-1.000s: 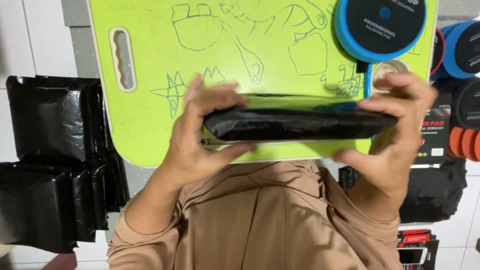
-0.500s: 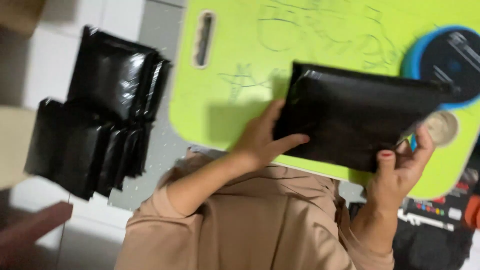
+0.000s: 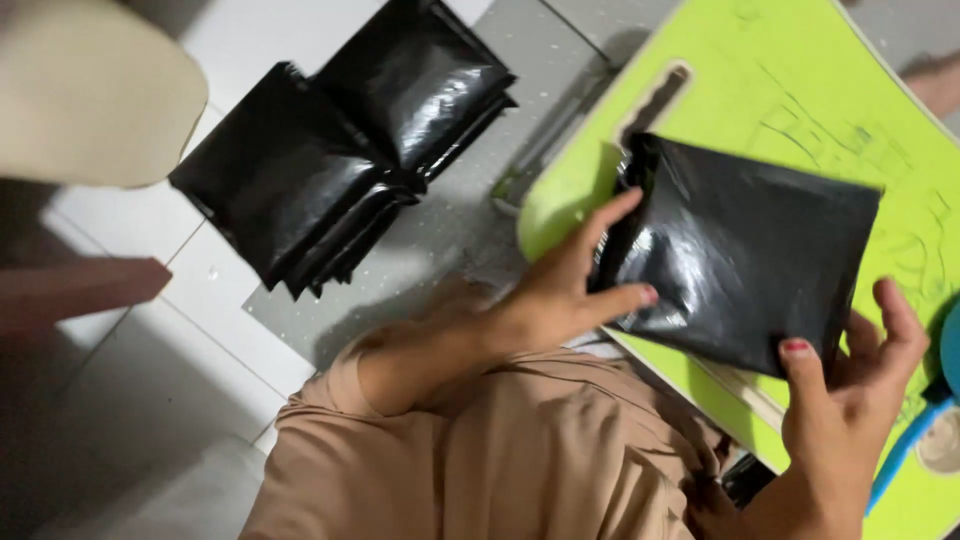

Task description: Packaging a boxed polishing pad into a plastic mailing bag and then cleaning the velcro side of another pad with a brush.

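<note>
— Package check: where is it now?
— Black plastic package (image 3: pixel 740 255) hangs flat-side up over the green table (image 3: pixel 800 90), swung left from where it was held edge-on a second ago.
— Hands?
— Left hand (image 3: pixel 560 290) grips its near left edge, thumb on top; right hand (image 3: pixel 850 390) pinches the lower right corner.
— Anything else changed?
— View has turned left too: the pile of black packages (image 3: pixel 340 150) on the floor sits much closer to centre, and the blue pad is almost out of sight.

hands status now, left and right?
Left hand: gripping the left edge of the black plastic pouch.
Right hand: gripping the same pouch's lower right corner.
</note>
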